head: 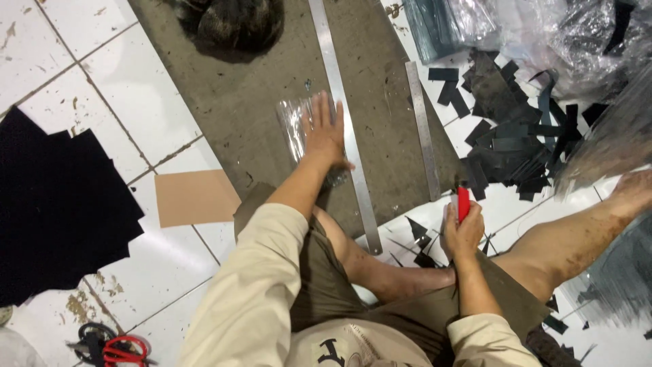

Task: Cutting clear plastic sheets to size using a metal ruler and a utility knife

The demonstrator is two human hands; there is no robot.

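- My left hand lies flat with fingers spread, gripping nothing, and presses a crinkly clear plastic sheet onto the dull grey board on the tiled floor.
- A long, thin steel ruler runs just beside that hand; a shorter ruler lies further right.
- My right hand is clenched around a red-handled cutter, held upright near my knee.
- Dark, flat rectangular offcuts lie heaped to the right.
- Smooth brown cardboard touches the board's left edge.
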